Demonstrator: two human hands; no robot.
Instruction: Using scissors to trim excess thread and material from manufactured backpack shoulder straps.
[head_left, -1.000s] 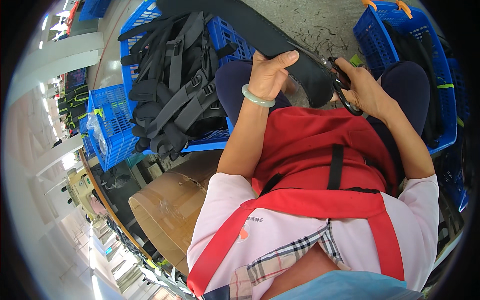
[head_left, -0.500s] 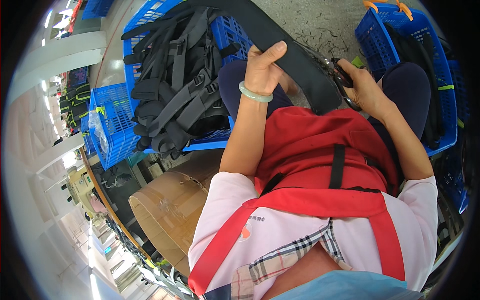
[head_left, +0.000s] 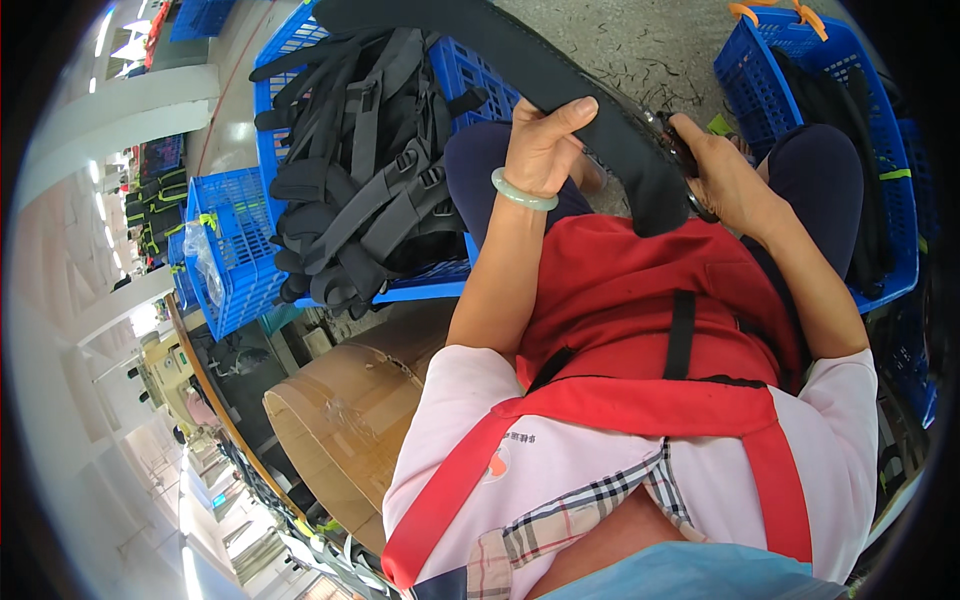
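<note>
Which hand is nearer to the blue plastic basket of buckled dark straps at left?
Left. The left hand, holding a long black padded strip, is just right of the basket; the right hand, on black-handled scissors, is farther right.

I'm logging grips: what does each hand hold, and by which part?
The left hand holds the black strap by its edge, partway along; the right hand holds the scissors by their handles.

The long, curved, padded strap is showing black; the heaped straps are mixing black and grey. The cloth apron is displaying red, the short-sleeved shirt pale pink, its collar a beige, black and white check. The perforated plastic crates are showing blue, the round bangle pale green.
</note>
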